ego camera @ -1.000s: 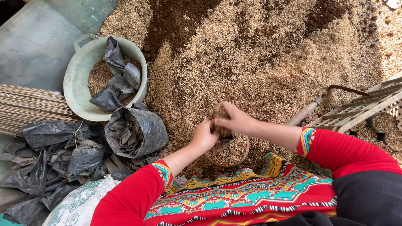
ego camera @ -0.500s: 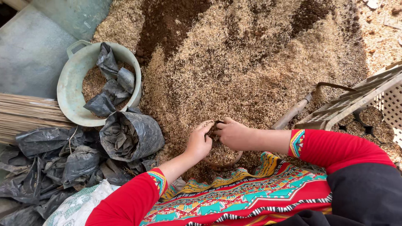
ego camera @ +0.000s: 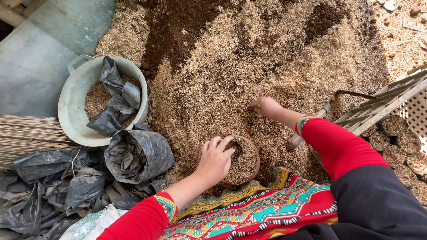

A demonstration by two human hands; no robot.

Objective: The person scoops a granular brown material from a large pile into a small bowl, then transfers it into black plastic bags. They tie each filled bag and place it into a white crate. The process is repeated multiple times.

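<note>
- The left hand [ego camera: 216, 161] rests on the near rim of a small round bag [ego camera: 243, 161] at lower centre of the frame; fingers curled over the edge, gripping it.
- The bag stands upright at the foot of the husk pile [ego camera: 267, 66], just in front of the person's patterned cloth [ego camera: 262, 209].
- Fill level: husk mix reaches close to the bag's rim. Judged nearly full; a final top-up or pressing may remain.
- The right hand [ego camera: 266, 106] lies on the pile, above and right of the bag, fingers bent down into the husk. Whether it encloses a handful cannot be told.
- Dark soil [ego camera: 178, 26] is heaped at upper centre, bordering the husk.
- Supply of unfilled units: a basin [ego camera: 71, 102] at left holds crumpled black bags and some husk; one open empty bag [ego camera: 138, 155] stands beside it; more flat bags [ego camera: 49, 186] lie at lower left. Judged as a large share not yet filled.
- Finished units: several filled bags [ego camera: 402, 138] sit under a crate [ego camera: 396, 98] at the right edge.
- A tool handle [ego camera: 307, 129] lies between the right sleeve and the crate, untouched.
</note>
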